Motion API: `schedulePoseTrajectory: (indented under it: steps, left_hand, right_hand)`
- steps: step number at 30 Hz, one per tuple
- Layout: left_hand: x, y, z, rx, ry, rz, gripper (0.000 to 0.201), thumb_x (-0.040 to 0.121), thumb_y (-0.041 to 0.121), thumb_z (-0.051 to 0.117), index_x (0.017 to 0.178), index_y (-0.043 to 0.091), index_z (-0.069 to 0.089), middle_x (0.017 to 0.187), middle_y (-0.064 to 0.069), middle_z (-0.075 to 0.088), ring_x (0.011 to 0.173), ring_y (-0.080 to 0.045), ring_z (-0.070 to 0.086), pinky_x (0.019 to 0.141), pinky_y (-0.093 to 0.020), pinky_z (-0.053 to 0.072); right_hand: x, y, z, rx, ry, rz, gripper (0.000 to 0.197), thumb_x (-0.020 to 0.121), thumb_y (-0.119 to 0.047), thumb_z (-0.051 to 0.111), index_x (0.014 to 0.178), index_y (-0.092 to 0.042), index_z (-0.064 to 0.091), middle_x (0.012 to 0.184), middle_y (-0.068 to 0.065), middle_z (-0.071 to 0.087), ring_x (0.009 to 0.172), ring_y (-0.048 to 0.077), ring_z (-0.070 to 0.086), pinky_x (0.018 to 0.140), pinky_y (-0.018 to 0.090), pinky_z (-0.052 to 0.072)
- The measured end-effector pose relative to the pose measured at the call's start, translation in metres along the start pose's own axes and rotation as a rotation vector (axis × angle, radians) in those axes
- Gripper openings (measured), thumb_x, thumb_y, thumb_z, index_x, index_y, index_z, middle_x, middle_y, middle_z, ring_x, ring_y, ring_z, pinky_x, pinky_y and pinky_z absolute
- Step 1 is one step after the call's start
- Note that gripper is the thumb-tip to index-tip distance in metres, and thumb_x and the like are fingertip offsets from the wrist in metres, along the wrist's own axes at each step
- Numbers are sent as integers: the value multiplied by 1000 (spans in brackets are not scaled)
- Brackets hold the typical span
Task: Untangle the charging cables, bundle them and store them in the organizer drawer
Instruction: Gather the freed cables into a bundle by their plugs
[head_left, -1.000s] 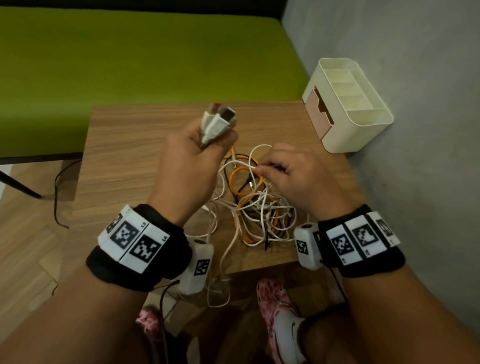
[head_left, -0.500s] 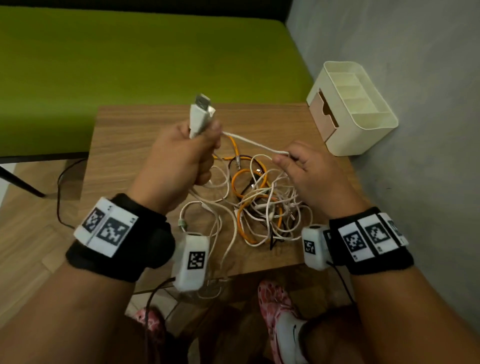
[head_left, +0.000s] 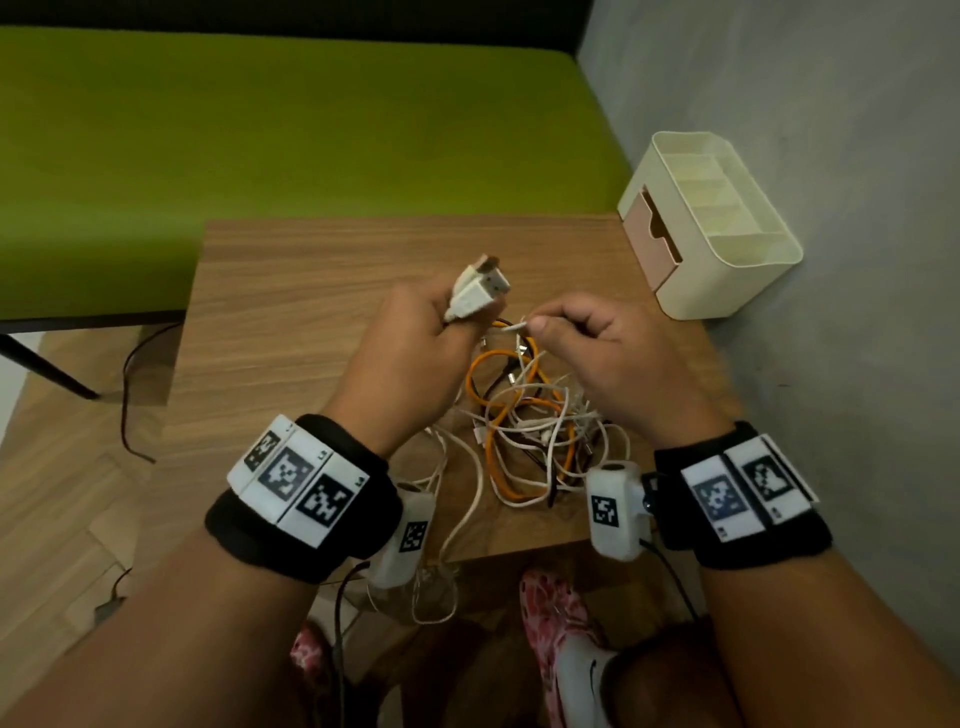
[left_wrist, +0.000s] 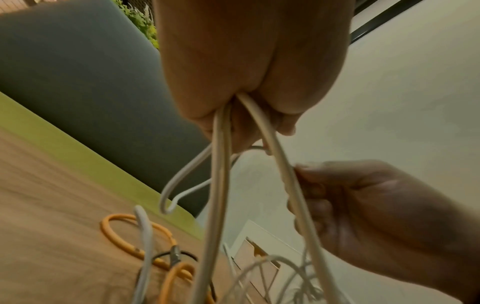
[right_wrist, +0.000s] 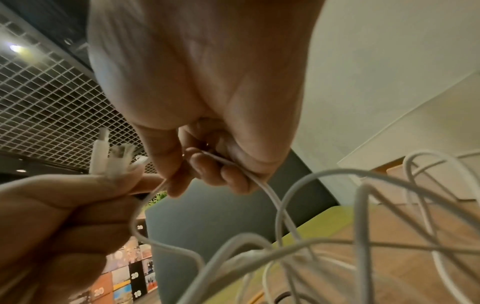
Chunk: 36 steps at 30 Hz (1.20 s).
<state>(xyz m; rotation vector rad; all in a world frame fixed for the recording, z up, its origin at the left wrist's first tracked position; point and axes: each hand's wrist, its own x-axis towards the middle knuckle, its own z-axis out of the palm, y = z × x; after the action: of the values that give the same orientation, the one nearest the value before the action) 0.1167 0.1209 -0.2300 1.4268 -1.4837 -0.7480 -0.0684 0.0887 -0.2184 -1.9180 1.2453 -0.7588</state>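
A tangle of white, orange and black charging cables (head_left: 530, 431) lies on the wooden table (head_left: 311, 291), between my wrists. My left hand (head_left: 415, 353) is raised above it and grips white USB plugs (head_left: 480, 288) that stick up out of the fist; their white cords (left_wrist: 221, 164) hang down from it. My right hand (head_left: 597, 348) pinches a thin white cable (right_wrist: 259, 183) between thumb and fingers, close to the left hand. The cream organizer (head_left: 727, 260) with a pink drawer (head_left: 652, 236) stands at the table's back right corner.
A green bench (head_left: 260, 145) runs behind the table. A grey wall (head_left: 831, 156) closes the right side, right against the organizer. White cable loops (head_left: 436, 587) hang over the table's near edge above my knees. A black cord (head_left: 127, 395) lies on the floor at left.
My left hand, with the plugs, has moved right and towards the right hand. My right hand has slid up the white cable, so the stretch between the hands is now short.
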Motion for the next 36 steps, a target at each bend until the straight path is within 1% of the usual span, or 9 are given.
schedulePoseTrajectory:
  steps: [2, 6, 10, 12, 16, 23, 25, 32, 36]
  left_hand:
    - [-1, 2, 6, 58, -80, 51, 24, 94, 30, 58, 89, 8, 68, 74, -9, 67, 68, -18, 60, 61, -37, 45]
    - [1, 0, 5, 92, -112, 94, 24, 93, 16, 59, 70, 20, 63, 52, 8, 51, 47, -4, 43, 48, -26, 32]
    - [3, 10, -11, -505, 26, -27, 28, 94, 30, 53, 68, 20, 57, 46, 13, 35, 40, -8, 26, 44, -24, 21]
    - [8, 11, -29, -719, 117, -70, 29, 98, 24, 48, 70, 16, 50, 46, 12, 33, 39, -6, 22, 41, -18, 19]
    - [10, -12, -47, -425, 154, -208, 29, 88, 28, 57, 60, 18, 59, 43, 10, 34, 36, -7, 24, 44, -21, 20]
    - [-2, -10, -33, 163, -24, -197, 38, 94, 26, 61, 69, -2, 58, 47, 5, 35, 40, -7, 26, 44, -27, 22]
    - [-1, -11, -34, 151, 33, -191, 44, 95, 31, 60, 65, 1, 50, 48, 5, 30, 42, -7, 23, 48, -31, 20]
    - [-8, -1, -30, -299, -10, -197, 25, 97, 31, 54, 92, 14, 71, 44, 10, 35, 40, -11, 31, 45, -23, 26]
    - [-27, 19, -18, -451, -122, -184, 25, 100, 25, 51, 91, 9, 68, 44, 9, 32, 40, -12, 24, 43, -20, 22]
  right_hand:
    - [-1, -3, 5, 12, 14, -68, 13, 97, -24, 59, 94, -22, 72, 84, -5, 68, 78, 8, 60, 68, 26, 46]
    - [0, -6, 2, 113, 111, -127, 14, 98, -22, 59, 89, -30, 66, 73, -16, 61, 69, -1, 54, 63, 16, 43]
    - [-1, 4, 3, -13, -151, 75, 37, 93, -59, 40, 91, -31, 64, 70, -3, 57, 68, 20, 57, 64, 34, 46]
    - [-2, 10, 5, -129, -274, 149, 50, 86, -71, 30, 92, -33, 62, 72, -8, 58, 71, 17, 59, 71, 41, 50]
    - [3, 8, -1, -43, -111, 137, 31, 102, -46, 38, 95, -28, 63, 78, 6, 62, 68, 14, 59, 63, 30, 50]
    - [3, -5, -7, 50, 145, 17, 19, 99, -28, 56, 89, -17, 68, 53, -19, 50, 51, -1, 43, 50, 14, 34]
    - [1, -8, -11, 35, 124, 12, 19, 97, -28, 59, 85, -19, 69, 54, -15, 50, 53, 0, 44, 53, 19, 36]
    - [-34, -15, -16, -52, -127, 82, 17, 91, -33, 66, 82, -23, 75, 80, -4, 68, 76, 11, 63, 75, 36, 48]
    - [-62, -22, -3, -147, -181, 127, 25, 89, -39, 68, 76, -18, 74, 70, 1, 66, 66, 18, 60, 67, 40, 49]
